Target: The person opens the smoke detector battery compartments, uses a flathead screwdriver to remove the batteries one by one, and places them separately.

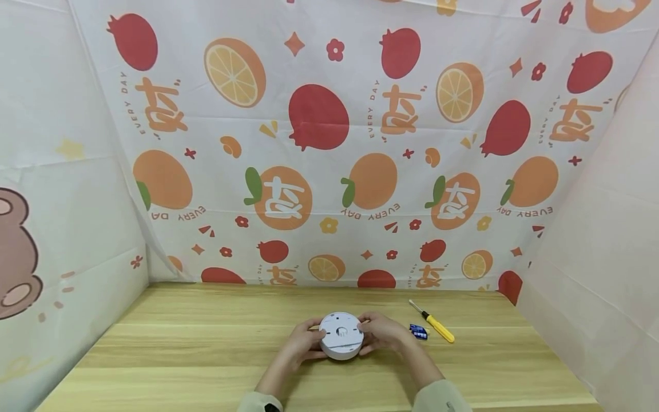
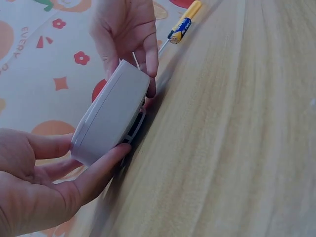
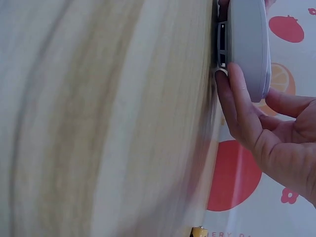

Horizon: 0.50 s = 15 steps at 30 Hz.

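Observation:
A round white smoke detector [image 1: 341, 345] is held between both hands over the table, its flat back plate facing up. That plate has a round hole in the middle and small slots. My left hand [image 1: 305, 342] grips its left edge, thumb on the back plate and fingers beneath. From the other side my right hand [image 1: 382, 332] grips the right edge in the same way. In the left wrist view the smooth side wall of the detector [image 2: 111, 111] shows, with a slotted vent low on the underside. The right wrist view shows fingers [image 3: 242, 94] under that vented side.
Right of the hands, blue-and-yellow batteries [image 1: 419, 331] lie on the wooden table [image 1: 216, 343]. Beside them is a screwdriver [image 1: 437, 326] with a yellow handle, its tip pointing to the back. A fruit-print cloth [image 1: 319, 229] hangs behind the table; pale cloths hang at both sides.

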Available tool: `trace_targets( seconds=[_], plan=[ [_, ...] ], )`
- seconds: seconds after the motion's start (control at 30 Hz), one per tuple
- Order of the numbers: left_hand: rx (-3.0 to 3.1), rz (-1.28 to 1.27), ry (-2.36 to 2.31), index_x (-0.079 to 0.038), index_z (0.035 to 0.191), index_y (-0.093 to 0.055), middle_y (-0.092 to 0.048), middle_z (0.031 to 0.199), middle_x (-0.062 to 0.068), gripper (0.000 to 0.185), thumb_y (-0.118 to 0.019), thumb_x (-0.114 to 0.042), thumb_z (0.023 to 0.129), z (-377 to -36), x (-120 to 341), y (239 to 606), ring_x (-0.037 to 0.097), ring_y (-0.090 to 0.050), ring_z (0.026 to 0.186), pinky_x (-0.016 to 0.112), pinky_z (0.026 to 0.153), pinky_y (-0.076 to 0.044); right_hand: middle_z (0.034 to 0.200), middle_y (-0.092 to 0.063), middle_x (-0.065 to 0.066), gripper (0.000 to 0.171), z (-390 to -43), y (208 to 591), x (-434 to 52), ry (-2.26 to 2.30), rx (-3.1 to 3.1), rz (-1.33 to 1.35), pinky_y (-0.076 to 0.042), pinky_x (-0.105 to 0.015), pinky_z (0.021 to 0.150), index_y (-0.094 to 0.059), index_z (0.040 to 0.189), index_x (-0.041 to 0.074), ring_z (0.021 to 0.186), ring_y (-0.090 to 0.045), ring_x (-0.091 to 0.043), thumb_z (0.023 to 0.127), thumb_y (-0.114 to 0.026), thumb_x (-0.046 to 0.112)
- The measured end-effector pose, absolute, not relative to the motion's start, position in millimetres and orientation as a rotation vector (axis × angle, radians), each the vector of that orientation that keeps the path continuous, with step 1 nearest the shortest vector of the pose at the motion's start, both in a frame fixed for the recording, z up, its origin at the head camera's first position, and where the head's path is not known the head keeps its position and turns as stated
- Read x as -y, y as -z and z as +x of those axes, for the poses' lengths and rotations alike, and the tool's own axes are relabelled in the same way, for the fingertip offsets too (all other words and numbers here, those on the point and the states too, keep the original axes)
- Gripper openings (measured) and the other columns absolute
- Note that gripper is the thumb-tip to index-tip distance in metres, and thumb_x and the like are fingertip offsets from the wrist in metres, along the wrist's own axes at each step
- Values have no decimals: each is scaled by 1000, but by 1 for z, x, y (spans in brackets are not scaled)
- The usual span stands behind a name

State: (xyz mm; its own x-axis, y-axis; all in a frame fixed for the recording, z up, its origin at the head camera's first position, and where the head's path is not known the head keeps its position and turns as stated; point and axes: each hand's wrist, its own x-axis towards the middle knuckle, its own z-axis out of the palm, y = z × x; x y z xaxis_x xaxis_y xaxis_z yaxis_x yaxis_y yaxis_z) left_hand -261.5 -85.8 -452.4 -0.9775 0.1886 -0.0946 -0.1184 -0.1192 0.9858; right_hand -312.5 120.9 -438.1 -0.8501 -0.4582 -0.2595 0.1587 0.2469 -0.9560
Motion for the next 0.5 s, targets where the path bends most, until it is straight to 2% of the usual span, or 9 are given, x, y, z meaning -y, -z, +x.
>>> trace_targets(
  seconds=[0.27, 0.5],
  plan=[
    [-1918, 140, -2150, 15, 133, -27, -50, 108, 22, 51, -50, 2, 89, -263, 88, 453, 20, -58, 83, 39, 73, -53, 85, -55, -16, 26, -312, 438, -122, 1583, -2127, -252, -55, -38, 62, -49, 114, -8, 68, -59, -23, 97, -44, 11],
    [-1924, 139, -2158, 17, 132, -26, -49, 108, 25, 48, -46, 1, 92, -263, 87, 452, 24, -58, 86, 42, 73, -53, 87, -56, -17, 28, -312, 440, -122, 1607, -2133, -221, -55, -38, 61, -47, 117, -7, 69, -59, -24, 97, -45, 13]
  ],
)
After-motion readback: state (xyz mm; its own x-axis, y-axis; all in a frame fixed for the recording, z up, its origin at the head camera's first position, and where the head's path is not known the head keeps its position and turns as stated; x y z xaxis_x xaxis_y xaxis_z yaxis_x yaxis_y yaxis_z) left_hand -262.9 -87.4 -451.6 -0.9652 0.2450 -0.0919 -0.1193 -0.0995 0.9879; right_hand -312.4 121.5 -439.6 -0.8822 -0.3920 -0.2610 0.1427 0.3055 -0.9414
